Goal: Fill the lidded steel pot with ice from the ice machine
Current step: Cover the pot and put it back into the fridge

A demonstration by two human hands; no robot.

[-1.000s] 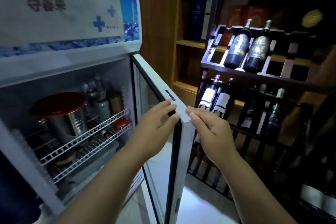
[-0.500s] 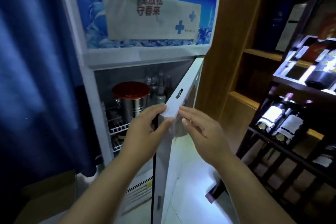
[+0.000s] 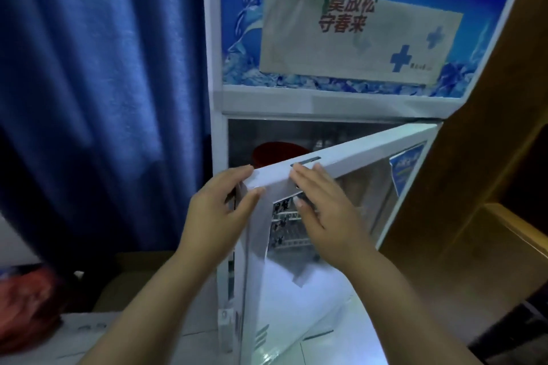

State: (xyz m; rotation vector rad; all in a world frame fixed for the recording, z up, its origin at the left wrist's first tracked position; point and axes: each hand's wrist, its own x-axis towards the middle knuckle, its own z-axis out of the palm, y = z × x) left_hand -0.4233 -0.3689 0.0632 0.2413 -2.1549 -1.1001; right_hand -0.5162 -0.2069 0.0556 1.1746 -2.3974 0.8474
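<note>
The white ice machine cabinet (image 3: 326, 104) stands ahead with a blue iced banner on top. Its glass door (image 3: 355, 157) is nearly closed, a narrow gap left at the free edge. My left hand (image 3: 216, 213) grips the door's top left corner, thumb on the front, fingers behind. My right hand (image 3: 323, 210) lies flat on the door's front, fingers spread. Of the steel pot only the red lid (image 3: 272, 149) shows above the door's top edge; its body is hidden.
A dark blue curtain (image 3: 103, 98) hangs at the left. A wooden panel (image 3: 489, 157) stands close on the right. A red bundle (image 3: 26, 305) lies at the lower left on a pale surface.
The door has swung from wide open toward the cabinet, both hands moving with it. The view has turned left; the wine rack has left the frame and the pot is now mostly hidden.
</note>
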